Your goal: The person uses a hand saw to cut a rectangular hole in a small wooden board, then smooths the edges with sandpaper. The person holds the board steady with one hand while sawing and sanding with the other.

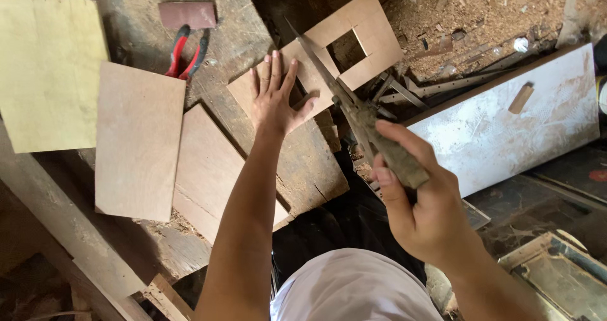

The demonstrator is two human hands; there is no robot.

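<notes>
The flat brown plywood piece with a square hole (329, 49) lies on the worn wooden counter (240, 36) at upper centre. Left of it are the red-handled pliers (186, 52); the white dusty board (506, 125) lies right.

Left hand (275, 100) flat on cut-out plywood (329, 49); right hand (423, 213) holds saw (360, 115).

Notched plywood panel (329, 49) — flat, saw-crossed
</notes>
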